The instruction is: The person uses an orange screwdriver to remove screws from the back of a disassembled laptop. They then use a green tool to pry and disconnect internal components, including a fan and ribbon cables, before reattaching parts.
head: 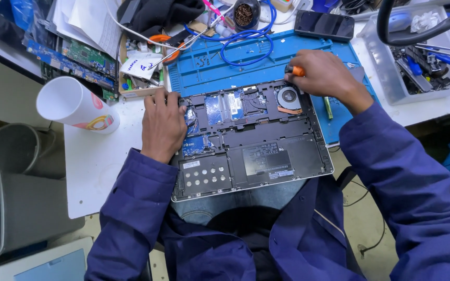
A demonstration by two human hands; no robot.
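The opened laptop (251,138) lies bottom-up at the near edge of the tabletop (97,166), its far half resting on the blue work mat (220,67) and its near edge overhanging my lap. The cover is off; the boards, the black battery (272,156) and the cooling fan (289,97) are exposed.

My left hand (163,125) lies flat on the left side of the chassis, fingers spread over the board there, pressing the unit steady. It holds nothing.

My right hand (325,75) is closed around an orange-handled screwdriver (296,71), held at the far right corner, just beside the fan. The tip is hidden under my fingers, so I cannot tell which screw it meets.

Judged step: working a fastener at the fan corner. The next move calls for a vertical tool, firm downward pressure and slow turning, with the left hand holding the chassis against rotation. A white paper cup (76,105) lies on its side, well apart to the left.
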